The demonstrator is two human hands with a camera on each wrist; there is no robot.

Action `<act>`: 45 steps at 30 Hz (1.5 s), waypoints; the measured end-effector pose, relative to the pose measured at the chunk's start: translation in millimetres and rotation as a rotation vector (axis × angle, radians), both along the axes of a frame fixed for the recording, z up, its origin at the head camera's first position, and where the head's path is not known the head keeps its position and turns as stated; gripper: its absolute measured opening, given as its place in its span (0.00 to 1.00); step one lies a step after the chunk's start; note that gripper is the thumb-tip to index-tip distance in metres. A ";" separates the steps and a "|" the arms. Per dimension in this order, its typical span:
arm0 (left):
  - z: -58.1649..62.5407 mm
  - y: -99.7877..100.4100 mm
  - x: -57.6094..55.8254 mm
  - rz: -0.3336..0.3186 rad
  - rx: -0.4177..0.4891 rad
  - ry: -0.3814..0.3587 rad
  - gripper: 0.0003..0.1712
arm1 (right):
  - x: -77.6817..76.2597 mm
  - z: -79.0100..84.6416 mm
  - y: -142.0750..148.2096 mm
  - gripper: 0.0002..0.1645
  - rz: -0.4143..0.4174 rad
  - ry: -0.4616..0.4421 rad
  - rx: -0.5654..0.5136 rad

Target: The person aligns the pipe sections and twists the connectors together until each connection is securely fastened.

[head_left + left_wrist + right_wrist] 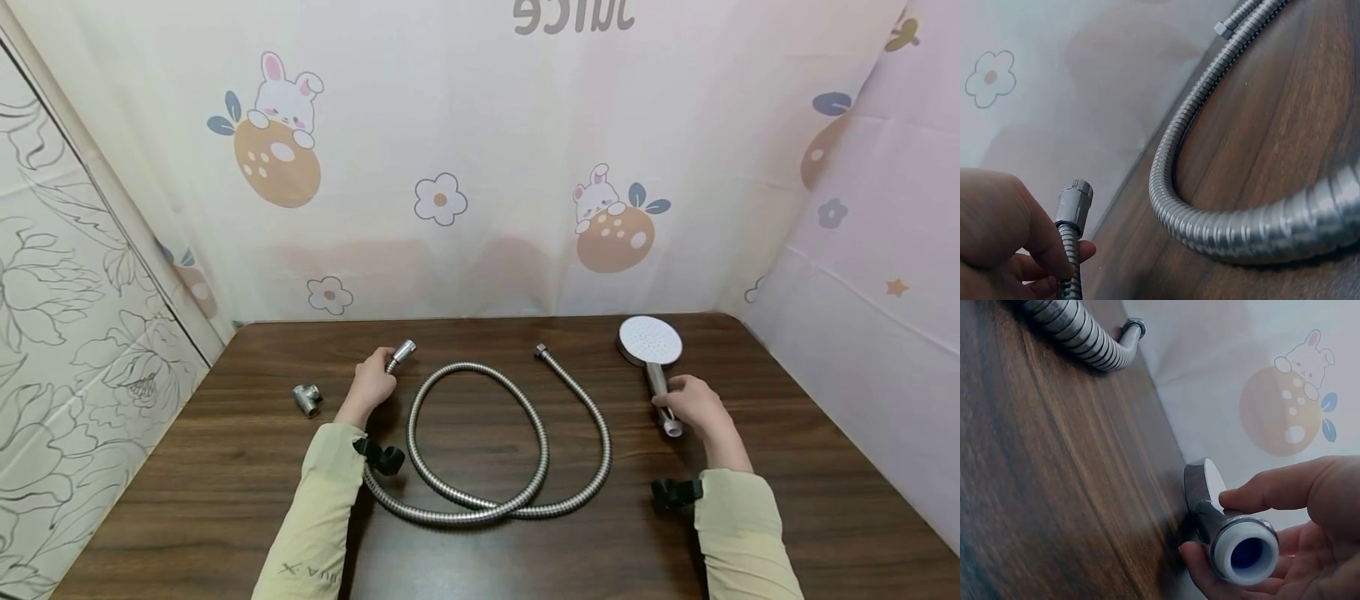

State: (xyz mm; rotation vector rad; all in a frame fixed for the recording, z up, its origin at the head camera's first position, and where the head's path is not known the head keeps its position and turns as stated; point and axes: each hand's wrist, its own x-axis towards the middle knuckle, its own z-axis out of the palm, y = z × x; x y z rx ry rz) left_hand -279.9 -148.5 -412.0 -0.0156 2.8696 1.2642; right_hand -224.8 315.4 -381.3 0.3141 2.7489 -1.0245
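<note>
A coiled metal shower hose point(537, 450) lies across the middle of the table. My left hand point(372, 382) pinches this hose between thumb and fingers just below its longer chrome end fitting point(1074, 203). The other end, with a small hex nut point(541, 351), rests on the wood toward the back. At the right, my right hand point(693, 403) grips the handle of a shower head point(651, 342), whose white spray face is turned up. In the right wrist view the handle's open white threaded end point(1246, 555) faces the camera, with thumb and fingers on either side of it.
A small chrome tee fitting point(307, 400) sits left of my left hand. The brown wooden table point(225, 467) ends at the back against a printed curtain point(480, 125). Patterned hangings also flank the left and right sides.
</note>
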 end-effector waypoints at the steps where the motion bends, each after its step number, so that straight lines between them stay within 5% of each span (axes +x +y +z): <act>1: -0.1 0.2 0.2 0.003 0.013 0.001 0.31 | -0.3 -0.8 -0.3 0.38 -0.008 -0.004 -0.016; 13: 5.4 2.7 8.0 0.065 0.222 -0.029 0.26 | -5.4 -7.2 0.3 0.43 -0.015 -0.096 -0.381; 19: 11.7 1.8 13.2 0.062 0.302 -0.020 0.24 | -8.2 -12.1 2.1 0.25 0.017 -0.172 -0.799; 22: 14.7 1.9 15.5 0.057 0.323 -0.020 0.22 | -9.6 -13.7 3.3 0.18 -0.013 -0.210 -0.918; 38: 14.8 -2.0 23.2 -0.004 0.505 -0.096 0.20 | -13.7 -14.1 -1.2 0.19 -0.162 -0.273 -1.122; 45: 9.8 0.0 24.7 -0.047 0.554 -0.125 0.18 | -13.6 -17.0 0.4 0.17 -0.146 -0.287 -1.151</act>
